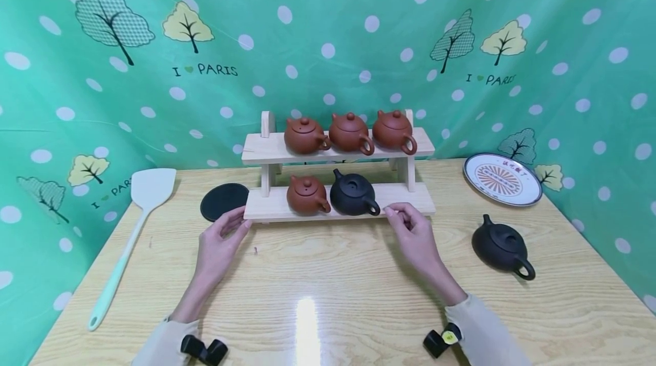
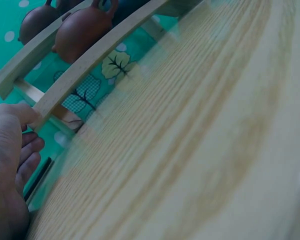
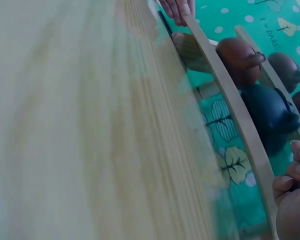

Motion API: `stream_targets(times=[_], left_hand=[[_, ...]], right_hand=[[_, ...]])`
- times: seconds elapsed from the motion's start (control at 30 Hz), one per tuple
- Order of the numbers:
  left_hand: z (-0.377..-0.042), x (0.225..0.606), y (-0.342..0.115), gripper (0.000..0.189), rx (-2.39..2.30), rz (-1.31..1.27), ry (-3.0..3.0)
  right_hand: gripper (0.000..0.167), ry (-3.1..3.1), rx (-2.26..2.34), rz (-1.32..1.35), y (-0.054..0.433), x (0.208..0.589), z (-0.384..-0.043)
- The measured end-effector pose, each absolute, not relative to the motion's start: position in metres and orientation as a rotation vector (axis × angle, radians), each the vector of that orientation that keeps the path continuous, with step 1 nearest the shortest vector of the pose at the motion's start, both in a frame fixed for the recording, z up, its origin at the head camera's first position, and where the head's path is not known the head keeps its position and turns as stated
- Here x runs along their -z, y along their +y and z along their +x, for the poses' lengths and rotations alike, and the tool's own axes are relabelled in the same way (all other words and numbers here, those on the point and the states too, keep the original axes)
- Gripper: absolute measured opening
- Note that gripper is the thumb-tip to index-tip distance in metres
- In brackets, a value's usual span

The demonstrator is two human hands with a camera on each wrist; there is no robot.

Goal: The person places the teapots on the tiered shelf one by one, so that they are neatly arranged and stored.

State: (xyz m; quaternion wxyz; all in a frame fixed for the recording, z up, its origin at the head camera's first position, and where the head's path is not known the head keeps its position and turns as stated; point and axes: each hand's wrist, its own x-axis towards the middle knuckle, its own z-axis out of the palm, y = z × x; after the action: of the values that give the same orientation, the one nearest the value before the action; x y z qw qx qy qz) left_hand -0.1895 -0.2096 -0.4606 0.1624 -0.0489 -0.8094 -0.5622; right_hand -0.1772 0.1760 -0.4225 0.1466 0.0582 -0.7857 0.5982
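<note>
A two-tier wooden shelf (image 1: 277, 215) stands at the back of the table. My left hand (image 1: 222, 243) grips the left end of its lower board, thumb at the front; this hold also shows in the left wrist view. My right hand (image 1: 412, 235) pinches the front edge of the lower board toward its right end, fingers curled. Close beside those fingers is the handle of a black teapot (image 1: 353, 192) on the lower board. A brown teapot (image 1: 306, 194) sits left of it. Three brown teapots, the middle one (image 1: 349, 132) among them, line the upper board.
Another black teapot (image 1: 499, 246) stands on the table at the right, in front of a patterned plate (image 1: 476, 178) leaning at the back. A black round mat (image 1: 220, 198) lies left of the shelf. A pale green spatula (image 1: 125, 246) lies far left. Green cloth hangs behind.
</note>
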Motion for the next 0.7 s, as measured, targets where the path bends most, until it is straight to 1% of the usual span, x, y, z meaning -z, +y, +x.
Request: stream_targets(times=[0.3, 0.7], left_hand=[[-0.189, 0.459, -0.210, 0.041, 1.625, -0.115, -2.310], [-0.190, 0.460, -0.209, 0.040, 1.607, -0.110, -2.314]], right_hand=[[0.015, -2.275, -1.610, 0.140, 0.212, 0.423, -0.157], [0.014, -2.285, -1.389, 0.016, 0.252, 0.423, -0.132]])
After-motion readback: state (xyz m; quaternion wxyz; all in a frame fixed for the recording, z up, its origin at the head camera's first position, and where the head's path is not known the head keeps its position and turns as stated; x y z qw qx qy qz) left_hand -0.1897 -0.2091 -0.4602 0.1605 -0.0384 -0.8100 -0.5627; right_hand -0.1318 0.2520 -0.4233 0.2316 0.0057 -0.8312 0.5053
